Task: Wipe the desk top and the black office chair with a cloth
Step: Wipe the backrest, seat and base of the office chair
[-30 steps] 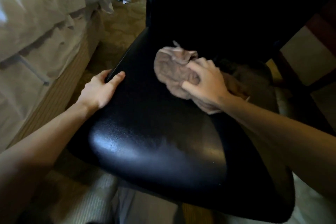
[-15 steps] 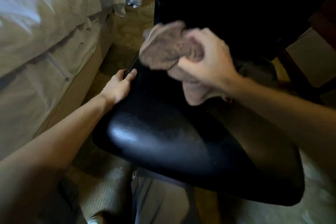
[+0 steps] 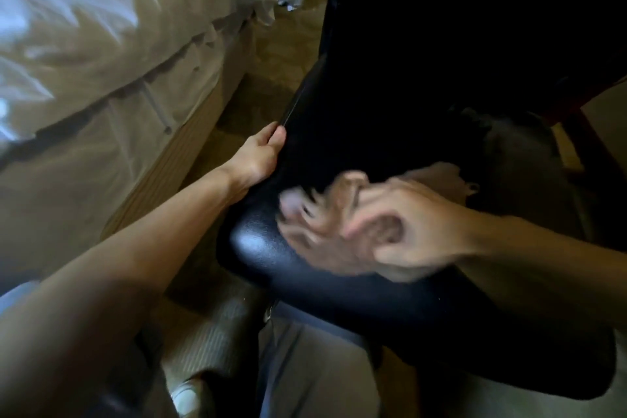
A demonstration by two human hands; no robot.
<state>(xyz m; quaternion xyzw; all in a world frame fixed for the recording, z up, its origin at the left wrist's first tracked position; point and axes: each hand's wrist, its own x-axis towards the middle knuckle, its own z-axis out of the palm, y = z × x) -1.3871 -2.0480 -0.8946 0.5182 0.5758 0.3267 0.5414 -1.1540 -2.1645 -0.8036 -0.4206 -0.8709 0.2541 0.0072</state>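
Two hands are on the black office chair [image 3: 441, 27]. The left hand [image 3: 259, 156] holds the left edge of the seat [image 3: 258, 248] with its fingers curled round the rim, and I judge that it steadies the chair. The right hand [image 3: 407, 234] grasps the bunched brownish cloth [image 3: 436, 175] and presses it on the front left part of the seat, just beside the shiny corner. Strong blur smears this hand, so the exact grip is not sharp. From the cloth, the seat stretches away to the right and toward the dark backrest behind. The next strokes should probably run that way, along the seat from front to back. The right hand is the one on the cloth. The left hand is near it but apart, further along the same edge. The desk top is not in view. At the left stands a bed [image 3: 101, 27] with pale sheets, and between it and the chair lies a patterned carpet [image 3: 281, 54]. No brand, label or writing can be read anywhere.
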